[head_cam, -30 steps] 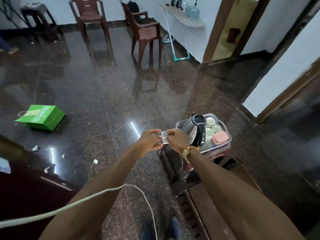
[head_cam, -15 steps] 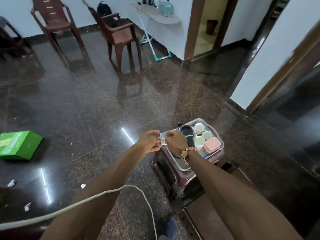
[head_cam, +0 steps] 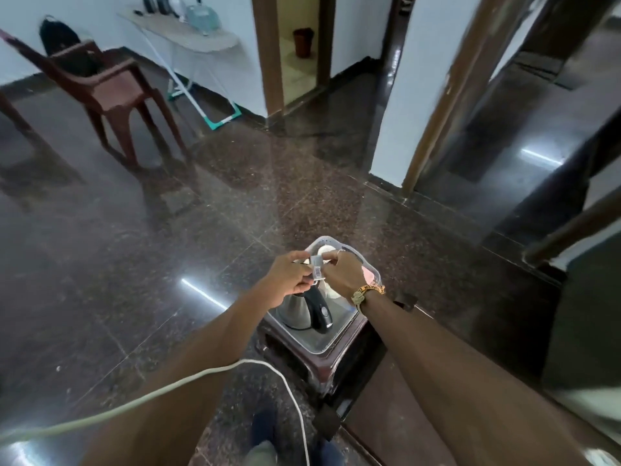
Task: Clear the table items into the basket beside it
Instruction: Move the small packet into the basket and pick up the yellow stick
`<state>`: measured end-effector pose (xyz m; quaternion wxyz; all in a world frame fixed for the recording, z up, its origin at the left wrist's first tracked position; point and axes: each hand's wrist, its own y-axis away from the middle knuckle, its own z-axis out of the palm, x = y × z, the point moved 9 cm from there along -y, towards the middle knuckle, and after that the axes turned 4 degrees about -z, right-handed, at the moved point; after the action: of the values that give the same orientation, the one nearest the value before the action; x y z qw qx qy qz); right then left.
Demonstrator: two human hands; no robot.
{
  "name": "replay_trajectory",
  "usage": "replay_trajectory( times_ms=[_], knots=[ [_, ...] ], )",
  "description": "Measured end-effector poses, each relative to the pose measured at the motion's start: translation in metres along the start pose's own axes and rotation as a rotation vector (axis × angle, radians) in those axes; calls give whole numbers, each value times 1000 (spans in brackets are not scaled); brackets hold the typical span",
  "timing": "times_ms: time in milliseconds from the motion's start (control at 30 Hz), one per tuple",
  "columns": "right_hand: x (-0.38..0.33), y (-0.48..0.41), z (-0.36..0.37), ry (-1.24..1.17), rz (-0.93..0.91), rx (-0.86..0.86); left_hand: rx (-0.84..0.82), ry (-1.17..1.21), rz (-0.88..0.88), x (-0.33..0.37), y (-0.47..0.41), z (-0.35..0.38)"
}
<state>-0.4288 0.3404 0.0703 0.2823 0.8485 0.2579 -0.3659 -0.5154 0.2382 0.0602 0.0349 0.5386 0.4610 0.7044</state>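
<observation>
Small white barcoded tag (head_cam: pixel 316 270) pinched between left hand (head_cam: pixel 289 275) and right hand (head_cam: pixel 342 274), arms outstretched, fingertips together, above clear plastic basket (head_cam: pixel 322 343), steel kettle (head_cam: pixel 297 311) inside, directly beneath the hands

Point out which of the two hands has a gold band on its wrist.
The right hand: a gold chain-link wristband circles its wrist, while the left hand has a bare wrist. Both pinch the small white barcode-labelled packet.

a brown stool (head_cam: pixel 302 363) on the dark speckled floor (head_cam: pixel 168 264) carries the clear basket (head_cam: pixel 314 343); a kettle (head_cam: pixel 297 312) stands in it.
</observation>
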Motion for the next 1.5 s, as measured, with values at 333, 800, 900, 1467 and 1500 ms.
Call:
replay_trajectory(
  times_ms=[333,800,900,1467,1500],
  knots=[
    [58,-13,-43,-118,288,242,-255,-166,-24,25,-51,60],
    [153,21,-47,-316,563,447,-389,-512,-56,-16,-89,142],
    [176,22,-34,-319,584,398,-389,-591,-64,-34,-95,152],
    [217,1,27,-433,590,265,-237,-1059,-44,-71,-132,138],
    [219,-3,33,-435,591,255,-232,-1073,-55,-73,-137,136]
  ],
)
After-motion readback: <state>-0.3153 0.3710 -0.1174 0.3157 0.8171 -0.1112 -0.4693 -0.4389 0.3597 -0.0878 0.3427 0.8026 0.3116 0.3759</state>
